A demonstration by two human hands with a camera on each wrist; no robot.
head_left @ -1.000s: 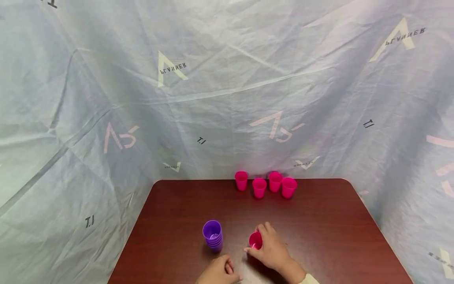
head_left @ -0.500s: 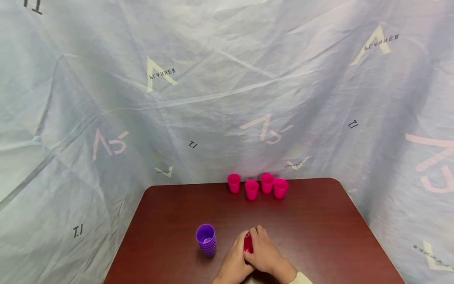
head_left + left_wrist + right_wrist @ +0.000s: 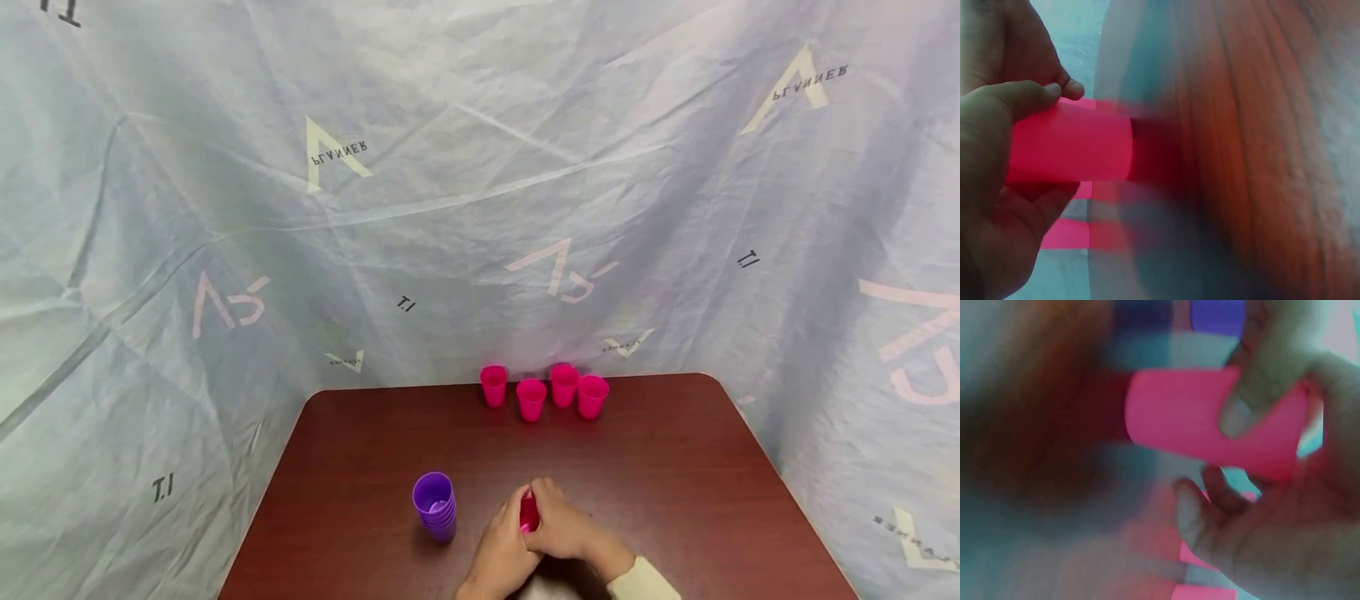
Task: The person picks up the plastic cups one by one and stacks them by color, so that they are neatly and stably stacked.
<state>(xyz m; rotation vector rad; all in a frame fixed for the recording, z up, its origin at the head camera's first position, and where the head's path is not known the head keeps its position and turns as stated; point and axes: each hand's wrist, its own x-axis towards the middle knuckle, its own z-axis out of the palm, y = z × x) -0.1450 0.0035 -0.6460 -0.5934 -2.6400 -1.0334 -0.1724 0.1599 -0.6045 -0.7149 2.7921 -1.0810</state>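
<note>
A pink cup (image 3: pixel 529 514) stands between both hands near the front of the table. My left hand (image 3: pixel 498 550) grips it from the left, and my right hand (image 3: pixel 565 527) holds it from the right, near the rim. In the left wrist view the cup's smooth side (image 3: pixel 1079 144) shows between the left thumb and fingers, its base towards the tabletop. The right wrist view shows the same cup (image 3: pixel 1179 409) with a thumb across its side. Whether the base touches the table cannot be told. Left of the hands stands a stack of purple cups (image 3: pixel 437 518).
Several pink cups (image 3: pixel 532 402) stand upright in a loose group at the table's back edge. The brown wooden table (image 3: pixel 360 450) has rounded far corners. A pale printed cloth (image 3: pixel 480 167) hangs behind it and along the sides.
My left hand has moved right, away from the purple stack, and taken hold of the pink cup. The right hand keeps holding that cup. The head view has shifted slightly.
</note>
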